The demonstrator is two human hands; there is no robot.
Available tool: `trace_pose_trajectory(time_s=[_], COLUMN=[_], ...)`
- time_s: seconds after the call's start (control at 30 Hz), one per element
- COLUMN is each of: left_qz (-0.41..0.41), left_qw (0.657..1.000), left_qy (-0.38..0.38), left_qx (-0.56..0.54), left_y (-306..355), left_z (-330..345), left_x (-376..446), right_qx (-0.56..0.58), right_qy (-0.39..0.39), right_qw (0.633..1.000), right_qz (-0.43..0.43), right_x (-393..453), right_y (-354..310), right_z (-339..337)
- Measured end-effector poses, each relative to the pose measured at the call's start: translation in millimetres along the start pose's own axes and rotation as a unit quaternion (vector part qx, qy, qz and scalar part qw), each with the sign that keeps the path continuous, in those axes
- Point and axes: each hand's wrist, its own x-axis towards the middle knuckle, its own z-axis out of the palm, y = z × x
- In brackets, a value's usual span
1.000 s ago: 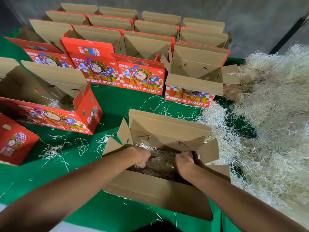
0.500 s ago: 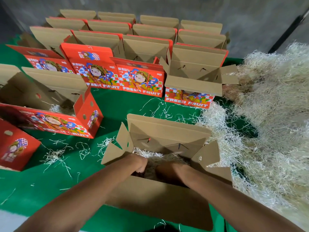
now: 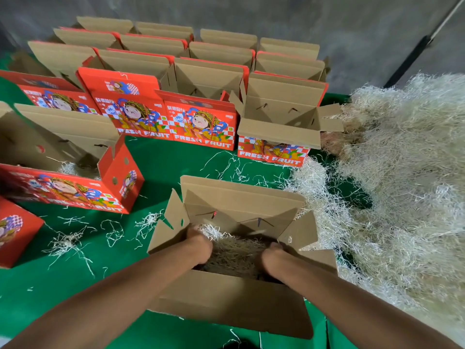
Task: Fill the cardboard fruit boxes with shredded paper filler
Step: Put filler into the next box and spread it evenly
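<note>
An open brown cardboard fruit box stands on the green table right in front of me, flaps spread outward. Shredded paper filler covers its bottom. Both my hands reach down into it. My left hand is at the box's left side and my right hand at its right side. Each hand's fingers are sunk into the filler and hidden. A big heap of pale shredded paper lies just right of the box.
Several red "FRESH FRUIT" boxes stand in rows behind, most with flaps up. One open box sits by the heap. At the left, another box holds some filler. Loose strands litter the green cloth.
My hands have moved apart inside the box, the left to its left side and the right to its right side, and the filler between them is exposed.
</note>
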Motion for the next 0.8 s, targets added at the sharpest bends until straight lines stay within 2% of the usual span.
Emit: trace_pose_trajectory(time_s=[0.03,0.1,0.17,0.2,0.27,0.37,0.43,0.5,0.57,0.67,0.8], left_qz=[0.011,0.024,0.040,0.044,0.058,0.079,0.078,0.064,0.036,0.014,0.018], left_qw=[0.999,0.990,0.974,0.965,0.950,0.949,0.948,0.953,0.964,0.979,0.988], left_qy=[0.001,0.058,0.169,0.215,0.253,0.206,0.186,0.161,0.120,0.069,0.059], left_qx=[-0.039,-0.129,-0.144,-0.144,-0.171,-0.224,-0.246,-0.250,-0.236,-0.192,-0.142], left_y=[-2,-1,-2,-1,-1,-4,-4,-4,-5,-5,-8], left_z=[-3,-8,-21,-26,-27,-10,0,3,3,6,7], left_x=[0,-2,-7,-9,1,15,23,27,27,25,24], right_qx=[-0.017,0.030,0.106,0.160,0.225,0.170,0.182,0.186,0.169,0.077,0.022], right_qy=[-0.015,0.019,0.115,0.179,0.261,0.200,0.159,0.151,0.140,0.113,0.105], right_qw=[1.000,0.999,0.986,0.968,0.933,0.962,0.970,0.971,0.976,0.989,0.991], right_qz=[0.005,0.002,-0.052,-0.079,-0.106,-0.074,-0.041,-0.011,0.015,0.056,0.082], right_x=[0,-11,-13,-12,-7,14,24,31,33,28,26], right_y=[-2,-4,-4,-5,-8,-14,-11,-6,-2,3,1], right_z=[-8,-23,-29,-28,-27,-25,-22,-19,-14,-5,0])
